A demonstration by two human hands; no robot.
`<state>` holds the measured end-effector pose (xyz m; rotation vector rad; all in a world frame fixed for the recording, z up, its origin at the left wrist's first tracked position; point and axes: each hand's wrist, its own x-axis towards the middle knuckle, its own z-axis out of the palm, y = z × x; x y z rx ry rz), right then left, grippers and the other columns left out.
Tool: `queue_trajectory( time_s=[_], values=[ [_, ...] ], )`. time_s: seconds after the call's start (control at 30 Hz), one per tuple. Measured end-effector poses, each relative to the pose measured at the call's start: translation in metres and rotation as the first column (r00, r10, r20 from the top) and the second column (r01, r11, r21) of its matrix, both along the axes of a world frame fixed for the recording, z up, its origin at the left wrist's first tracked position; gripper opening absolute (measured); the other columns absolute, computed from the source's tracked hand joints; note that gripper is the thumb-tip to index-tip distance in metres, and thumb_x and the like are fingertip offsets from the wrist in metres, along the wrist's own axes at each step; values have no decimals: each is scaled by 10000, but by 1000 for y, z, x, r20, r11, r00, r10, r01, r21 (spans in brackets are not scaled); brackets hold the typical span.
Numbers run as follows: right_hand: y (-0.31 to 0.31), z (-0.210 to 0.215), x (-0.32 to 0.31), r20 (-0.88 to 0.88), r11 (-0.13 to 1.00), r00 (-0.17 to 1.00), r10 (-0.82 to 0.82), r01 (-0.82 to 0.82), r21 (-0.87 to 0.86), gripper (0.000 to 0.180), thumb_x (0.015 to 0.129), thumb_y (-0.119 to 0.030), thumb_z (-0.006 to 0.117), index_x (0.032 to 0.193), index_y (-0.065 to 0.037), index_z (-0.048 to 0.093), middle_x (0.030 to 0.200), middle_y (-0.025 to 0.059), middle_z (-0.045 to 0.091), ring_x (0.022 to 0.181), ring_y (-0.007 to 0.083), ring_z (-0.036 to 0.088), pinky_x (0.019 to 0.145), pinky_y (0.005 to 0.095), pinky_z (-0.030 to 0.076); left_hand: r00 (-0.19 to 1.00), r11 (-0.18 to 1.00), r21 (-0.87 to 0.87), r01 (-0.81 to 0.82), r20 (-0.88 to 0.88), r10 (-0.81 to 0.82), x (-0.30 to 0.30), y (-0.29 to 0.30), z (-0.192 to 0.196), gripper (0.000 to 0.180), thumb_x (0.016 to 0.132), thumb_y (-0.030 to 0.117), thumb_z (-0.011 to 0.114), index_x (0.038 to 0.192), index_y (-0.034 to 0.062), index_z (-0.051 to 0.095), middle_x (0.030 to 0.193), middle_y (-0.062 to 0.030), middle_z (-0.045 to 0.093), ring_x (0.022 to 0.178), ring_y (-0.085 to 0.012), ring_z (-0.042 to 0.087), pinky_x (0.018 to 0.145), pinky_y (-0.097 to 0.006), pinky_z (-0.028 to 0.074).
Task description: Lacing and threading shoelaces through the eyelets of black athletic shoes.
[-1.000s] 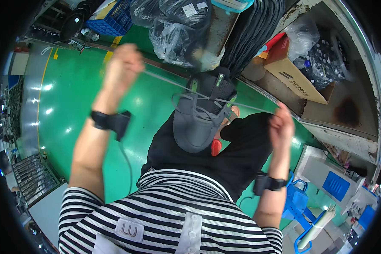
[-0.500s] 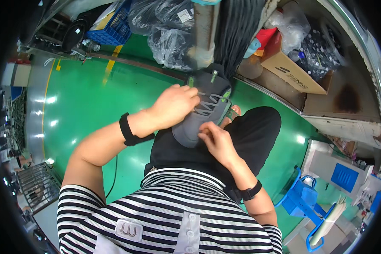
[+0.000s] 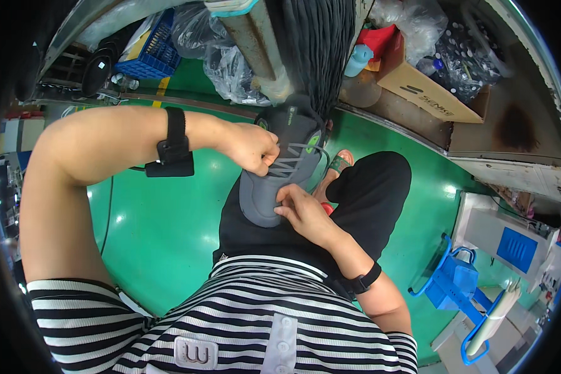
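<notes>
A dark grey lace-up sneaker [image 3: 262, 198] with green accents rests on my lap, its toe towards me. Pale grey shoelaces [image 3: 287, 167] zigzag across its front, and a loose lace loops out at the right side. At the left edge of the lacing, my left hand [image 3: 254, 148] is closed, with its fingertips pinched at the shoelace. My right hand [image 3: 308, 215] sits by the right side of the toe, thumb and fingers bent together; whatever they hold is hidden. Both wrists wear black bands.
Ahead stands a rusty metal post [image 3: 249, 47] beside a bundle of black cords [image 3: 315, 50]. A cardboard box [image 3: 427, 100] holding plastic bags lies on the shelf at right. A blue crate [image 3: 153, 53] is at far left, a blue metal frame [image 3: 458, 293] at lower right.
My left elbow has swung up and outward, and the left hand has moved lower along the lacing. The shoe has shifted slightly left with my right hand still beside its toe.
</notes>
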<state>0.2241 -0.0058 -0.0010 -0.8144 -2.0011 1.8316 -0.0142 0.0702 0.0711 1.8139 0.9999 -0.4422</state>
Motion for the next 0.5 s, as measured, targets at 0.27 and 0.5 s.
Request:
queue_trajectory(
  time_s=[0.27, 0.5],
  values=[
    [12, 0, 11, 59, 989, 998, -38, 46, -141, 174, 873, -104, 672, 973, -31, 550, 784, 40, 545, 721, 120, 544, 681, 254, 454, 964, 876, 420, -236, 215, 156, -5, -46, -6, 172, 762, 115, 681, 853, 56, 548, 868, -104, 556, 811, -313, 577, 722, -431, 448],
    [39, 17, -7, 189, 910, 944, -270, 186, 370, 272, 844, -44, 652, 1095, -53, 548, 809, 111, 654, 646, 293, 646, 582, 373, 494, 255, 328, -68, -942, 487, 835, 2, -119, -32, 370, 911, 27, 591, 1228, 61, 401, 879, 18, 465, 806, -53, 455, 717, -227, 402]
  ],
)
